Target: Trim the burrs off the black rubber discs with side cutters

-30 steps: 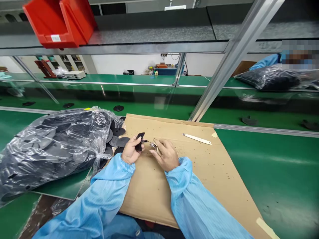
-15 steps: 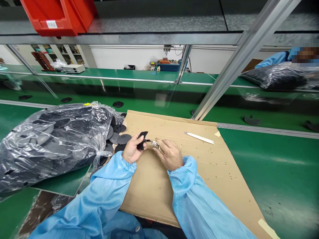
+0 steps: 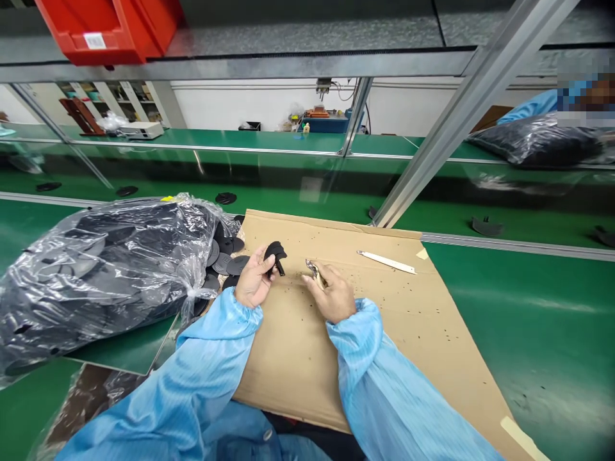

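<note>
My left hand [image 3: 254, 283] pinches a black plastic part [image 3: 275, 251] between thumb and fingers. The part has a curved, flat body, and a short stub points down and right from it. In my right hand [image 3: 333, 296] is a small pair of shiny metal clippers [image 3: 313, 267], partly hidden by the fingers. Their head points up and left, apart from the black part. Both hands are above a cardboard sheet [image 3: 293, 358] strewn with tiny black specks. Several round black discs [image 3: 236, 265] lie just left of my left hand.
A big clear plastic bag [image 3: 110, 269] full of dark parts rests at the left. A white blade-like strip [image 3: 387, 262] lies on the cardboard. A slanted metal post [image 3: 432, 121] rises behind it. A red bin [image 3: 110, 32] hangs above. Another person's blue sleeve [image 3: 526, 110] shows far right.
The clippers have come away from the black part, and my right hand has shifted slightly right. My left hand has turned the part so that its stub points downward.
</note>
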The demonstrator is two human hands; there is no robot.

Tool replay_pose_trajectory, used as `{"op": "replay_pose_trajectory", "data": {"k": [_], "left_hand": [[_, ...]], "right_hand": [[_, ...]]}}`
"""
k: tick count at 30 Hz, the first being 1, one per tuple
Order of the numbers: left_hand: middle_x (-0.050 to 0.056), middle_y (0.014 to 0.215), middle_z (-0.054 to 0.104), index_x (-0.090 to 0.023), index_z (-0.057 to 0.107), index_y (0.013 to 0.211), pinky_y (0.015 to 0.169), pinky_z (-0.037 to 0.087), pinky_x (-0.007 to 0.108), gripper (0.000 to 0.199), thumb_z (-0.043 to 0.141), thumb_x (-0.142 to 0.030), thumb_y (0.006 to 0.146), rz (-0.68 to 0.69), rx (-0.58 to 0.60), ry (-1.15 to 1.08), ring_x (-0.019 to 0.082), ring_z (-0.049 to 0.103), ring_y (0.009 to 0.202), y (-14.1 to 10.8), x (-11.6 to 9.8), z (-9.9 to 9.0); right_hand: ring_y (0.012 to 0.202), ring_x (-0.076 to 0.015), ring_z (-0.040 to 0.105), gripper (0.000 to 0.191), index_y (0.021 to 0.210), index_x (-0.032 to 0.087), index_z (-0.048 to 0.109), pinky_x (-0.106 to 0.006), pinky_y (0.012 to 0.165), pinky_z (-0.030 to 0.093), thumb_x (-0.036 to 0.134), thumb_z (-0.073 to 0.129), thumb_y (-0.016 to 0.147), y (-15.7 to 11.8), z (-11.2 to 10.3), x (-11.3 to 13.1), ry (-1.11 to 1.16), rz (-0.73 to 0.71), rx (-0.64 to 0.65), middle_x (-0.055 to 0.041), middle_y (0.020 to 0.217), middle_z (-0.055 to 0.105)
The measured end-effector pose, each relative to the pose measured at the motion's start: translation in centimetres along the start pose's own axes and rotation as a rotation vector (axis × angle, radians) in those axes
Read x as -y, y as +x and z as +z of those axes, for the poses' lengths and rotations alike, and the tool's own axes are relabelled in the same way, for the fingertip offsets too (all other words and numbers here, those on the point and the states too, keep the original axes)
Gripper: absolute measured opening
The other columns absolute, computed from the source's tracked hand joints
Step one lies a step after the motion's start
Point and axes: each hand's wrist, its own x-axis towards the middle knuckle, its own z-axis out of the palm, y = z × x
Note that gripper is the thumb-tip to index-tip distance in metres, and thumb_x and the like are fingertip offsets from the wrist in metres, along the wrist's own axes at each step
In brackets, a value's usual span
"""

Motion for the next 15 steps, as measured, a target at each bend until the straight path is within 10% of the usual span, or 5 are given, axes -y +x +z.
{"op": "replay_pose_trajectory", "data": {"k": [7, 15], "left_hand": [[0.001, 0.077, 0.062, -0.014, 0.059, 0.091, 0.058, 0.052, 0.022, 0.009, 0.063, -0.013, 0.082, -0.125, -0.041, -0.064, 0.01, 0.06, 0.064, 0.0, 0.0, 0.1], [0.001, 0.074, 0.058, -0.014, 0.061, 0.099, 0.038, 0.036, 0.013, 0.016, 0.062, -0.019, 0.084, -0.183, -0.032, -0.004, 0.004, 0.049, 0.049, 0.0, 0.1, 0.0]], "right_hand": [[0.091, -0.0209, 0.061, 0.034, 0.116, 0.017, 0.06, -0.032, 0.085, 0.049, 0.038, 0.053, 0.09, -0.4, 0.5, 0.8, -0.035, -0.136, 0.088, -0.0091, 0.099, 0.064], [0.094, -0.0213, 0.061, 0.034, 0.117, 0.016, 0.059, -0.032, 0.087, 0.049, 0.035, 0.055, 0.089, -0.4, 0.5, 1.2, -0.041, -0.162, 0.181, -0.0092, 0.101, 0.065]]}}
